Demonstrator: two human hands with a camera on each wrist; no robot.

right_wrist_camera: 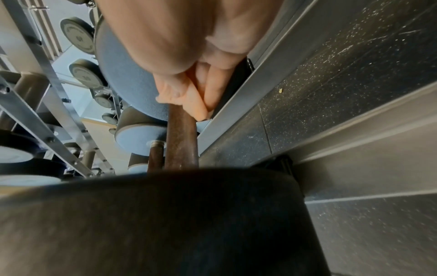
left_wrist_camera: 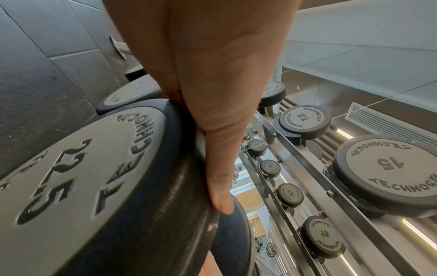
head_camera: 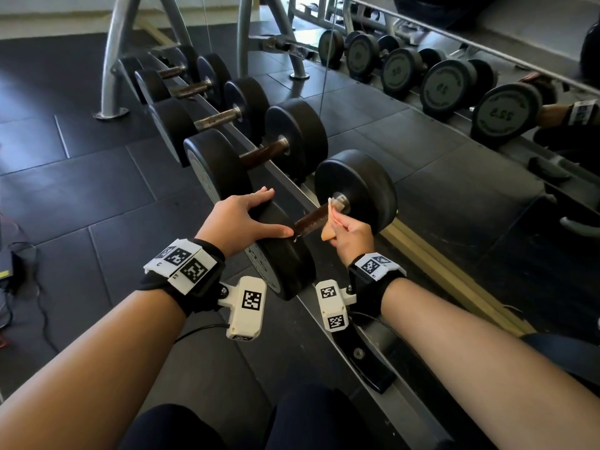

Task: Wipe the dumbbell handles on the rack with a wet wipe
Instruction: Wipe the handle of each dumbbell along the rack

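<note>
The nearest black dumbbell lies on the low rack, its brown handle running between two round heads. My right hand grips a pale orange wet wipe wrapped round the far end of that handle, close to the far head. In the right wrist view the wipe is bunched under my fingers. My left hand rests on the near head, fingers straight over its rim and thumb along its inner edge. The left wrist view shows the thumb on that head, marked 22.5.
Several more dumbbells sit in a row further along the rack rail. A mirror on the right reflects the row. Grey machine legs stand on the black rubber floor at the back left, and cables lie at the left edge.
</note>
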